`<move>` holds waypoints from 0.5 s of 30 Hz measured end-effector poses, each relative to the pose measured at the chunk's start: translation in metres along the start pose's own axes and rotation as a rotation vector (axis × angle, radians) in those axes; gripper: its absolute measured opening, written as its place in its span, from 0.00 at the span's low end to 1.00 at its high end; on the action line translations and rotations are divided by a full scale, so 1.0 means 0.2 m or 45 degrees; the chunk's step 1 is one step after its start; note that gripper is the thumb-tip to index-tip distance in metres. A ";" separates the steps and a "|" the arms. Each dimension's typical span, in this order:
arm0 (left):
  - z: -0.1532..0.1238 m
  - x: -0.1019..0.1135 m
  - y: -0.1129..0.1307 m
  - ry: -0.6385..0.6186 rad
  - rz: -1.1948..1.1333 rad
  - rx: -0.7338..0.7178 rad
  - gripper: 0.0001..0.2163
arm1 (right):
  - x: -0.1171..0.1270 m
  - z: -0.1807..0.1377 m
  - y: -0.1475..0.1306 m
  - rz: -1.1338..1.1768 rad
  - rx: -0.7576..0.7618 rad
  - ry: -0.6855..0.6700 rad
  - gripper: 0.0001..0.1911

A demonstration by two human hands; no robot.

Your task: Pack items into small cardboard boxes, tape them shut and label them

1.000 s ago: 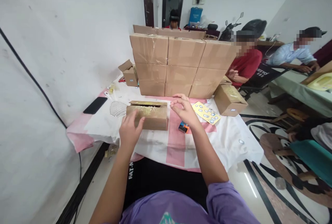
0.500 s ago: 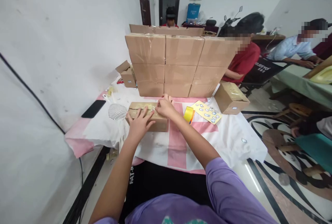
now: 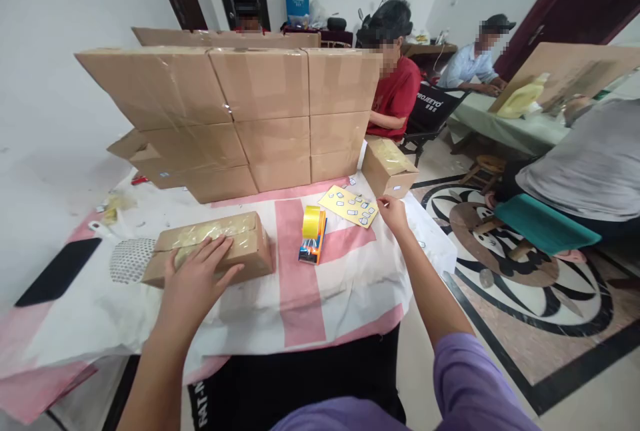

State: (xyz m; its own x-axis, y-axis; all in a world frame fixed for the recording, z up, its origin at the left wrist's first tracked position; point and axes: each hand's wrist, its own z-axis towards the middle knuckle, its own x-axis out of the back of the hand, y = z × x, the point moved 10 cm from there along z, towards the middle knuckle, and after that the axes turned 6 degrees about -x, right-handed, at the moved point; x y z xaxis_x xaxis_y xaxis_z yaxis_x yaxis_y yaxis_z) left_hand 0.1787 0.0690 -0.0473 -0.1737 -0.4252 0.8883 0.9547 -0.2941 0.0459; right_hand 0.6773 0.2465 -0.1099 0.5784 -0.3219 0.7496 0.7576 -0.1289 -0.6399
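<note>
A small cardboard box (image 3: 250, 251) with clear tape along its top lies in front of me. My left hand (image 3: 195, 271) rests on that top with its fingers spread. Off to the right, my right hand (image 3: 393, 214) is raised with thumb and fingertips pinched. Whatever may be between those fingertips is too small to make out. Just left of it lies a yellow sheet (image 3: 353, 205) of small white stickers. Between the box and the sheet, a roll of yellow tape (image 3: 312, 223) is by an orange-and-blue pack (image 3: 311, 249).
A tall stack of cardboard boxes (image 3: 270, 84) forms a wall at the back. Another taped box (image 3: 389, 168) stands at the right edge. A black phone (image 3: 59, 271) and a white perforated paddle (image 3: 131, 260) lie left. A person in red (image 3: 397, 101) sits behind the stack.
My right hand has left the box and moved right, past the yellow sheet. My left hand has stayed on the box. The view has turned to the right.
</note>
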 end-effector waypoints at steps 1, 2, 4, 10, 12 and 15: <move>0.00 0.00 0.00 0.030 0.016 -0.002 0.22 | -0.04 0.05 0.00 -0.022 -0.011 -0.035 0.15; 0.01 -0.01 0.00 0.039 0.035 -0.001 0.22 | -0.08 0.11 -0.01 -0.045 -0.022 -0.069 0.15; 0.02 -0.03 0.00 0.003 0.083 0.012 0.24 | -0.20 0.23 -0.05 -0.088 -0.047 -0.129 0.17; 0.04 -0.06 0.01 -0.068 0.195 0.021 0.27 | -0.46 0.51 -0.12 -0.144 -0.153 -0.251 0.20; 0.03 -0.06 0.01 -0.052 0.193 0.011 0.26 | -0.49 0.57 -0.13 -0.135 -0.198 -0.265 0.17; 0.02 -0.06 0.01 -0.013 0.177 -0.008 0.26 | -0.52 0.60 -0.13 -0.093 -0.230 -0.263 0.11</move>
State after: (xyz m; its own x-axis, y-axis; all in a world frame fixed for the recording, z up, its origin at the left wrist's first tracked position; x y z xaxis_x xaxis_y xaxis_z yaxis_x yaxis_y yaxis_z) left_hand 0.1837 0.0777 -0.0563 -0.0370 -0.4534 0.8905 0.9678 -0.2383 -0.0811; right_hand 0.6330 0.3967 -0.1505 0.5877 -0.1098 0.8016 0.7441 -0.3155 -0.5888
